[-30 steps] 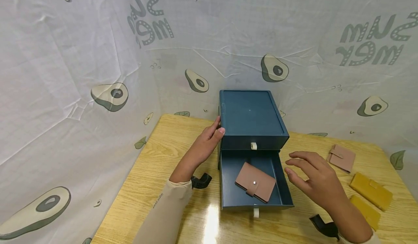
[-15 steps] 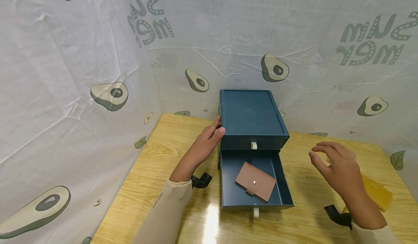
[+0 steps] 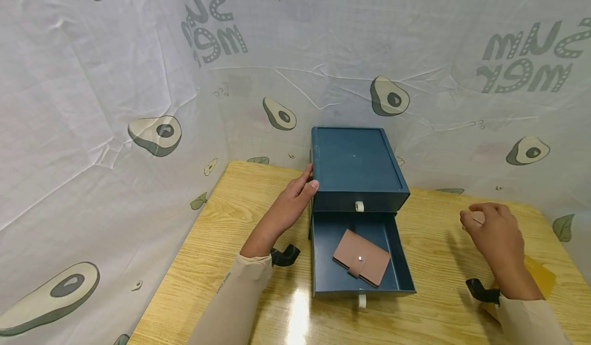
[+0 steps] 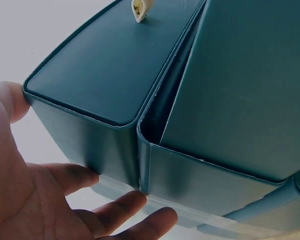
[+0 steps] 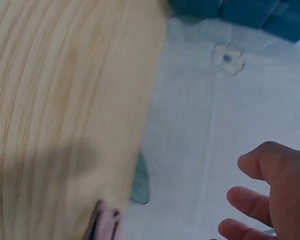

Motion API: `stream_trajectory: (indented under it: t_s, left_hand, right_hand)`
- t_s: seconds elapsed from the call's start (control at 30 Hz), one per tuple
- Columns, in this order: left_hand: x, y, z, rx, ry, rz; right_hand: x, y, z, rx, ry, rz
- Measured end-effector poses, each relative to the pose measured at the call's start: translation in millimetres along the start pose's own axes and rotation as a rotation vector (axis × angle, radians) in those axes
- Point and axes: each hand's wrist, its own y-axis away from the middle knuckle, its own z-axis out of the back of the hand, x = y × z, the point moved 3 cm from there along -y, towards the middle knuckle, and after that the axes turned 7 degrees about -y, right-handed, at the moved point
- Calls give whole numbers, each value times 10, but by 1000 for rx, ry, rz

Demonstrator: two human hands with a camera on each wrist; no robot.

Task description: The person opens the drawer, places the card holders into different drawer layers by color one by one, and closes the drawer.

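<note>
My left hand (image 3: pixel 290 201) rests against the left side of a dark blue drawer unit (image 3: pixel 355 160), thumb at the upper front corner. In the left wrist view its fingers are extended along the unit's side. The lower drawer (image 3: pixel 324 278) is pulled out, with a pink snap wallet (image 3: pixel 367 257) lying inside. Over the table's right side hovers my right hand (image 3: pixel 499 237), fingers loosely bent and holding nothing. It partly covers a second pink wallet (image 3: pixel 478 218), whose edge also appears at the bottom of the right wrist view.
A yellow wallet (image 3: pixel 542 278) lies under the right forearm, mostly hidden. Another yellow one (image 3: pixel 490 310) barely shows beside the sleeve. The upper drawer (image 3: pixel 339 201) is closed, with a white pull tab. A printed cloth (image 3: pixel 323 42) hangs behind the wooden table (image 3: pixel 231 206).
My right hand has moved rightward, away from the drawer, to above the second pink wallet. The left hand, the drawer unit and the wallet in the drawer stay put.
</note>
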Motion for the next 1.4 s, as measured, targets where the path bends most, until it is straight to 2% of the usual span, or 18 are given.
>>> stream_trajectory:
  t_s: [0.3, 0.73, 1.03, 1.4]
  left_hand:
    - [4, 2, 2, 4, 15, 16]
    - [11, 4, 6, 9, 17, 18]
    - [27, -5, -13, 15, 28, 3]
    - [15, 3, 8, 8, 17, -3]
  right_hand:
    - [-351, -177, -26, 73, 72, -167]
    - [-606, -346, -152, 172, 76, -261]
    - [-797, -355, -294, 255, 68, -326]
    - [-772, -333, -347, 197, 57, -302]
